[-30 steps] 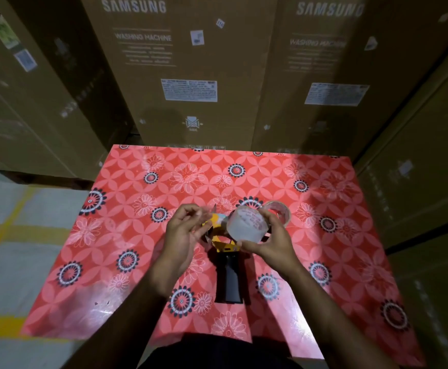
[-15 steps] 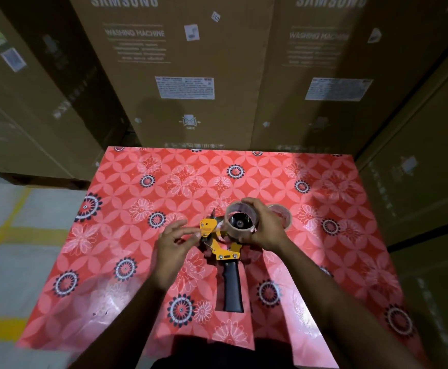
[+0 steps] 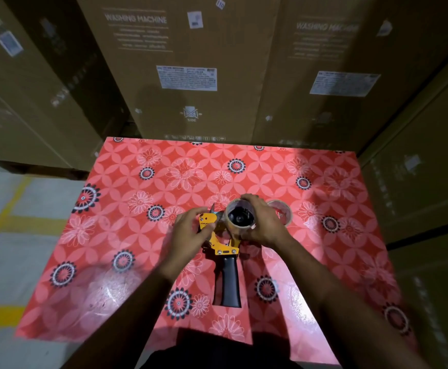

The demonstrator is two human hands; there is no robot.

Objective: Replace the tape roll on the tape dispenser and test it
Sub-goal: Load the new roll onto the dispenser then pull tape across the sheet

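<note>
The person is seating a clear glossy tape roll (image 3: 240,217) on the black hub of the yellow metal tape dispenser with a black ribbed handle (image 3: 224,242), which is lying flat mid-worktop on the red flower-patterned worktop (image 3: 143,262). The right hand (image 3: 264,225) is curling round the roll's rim, pressing it on. The left hand (image 3: 190,233) is pinching the dispenser's yellow front plate. A second clear tape ring (image 3: 282,211) is lying just behind. Next, probably, threading the free end past the blade.
</note>
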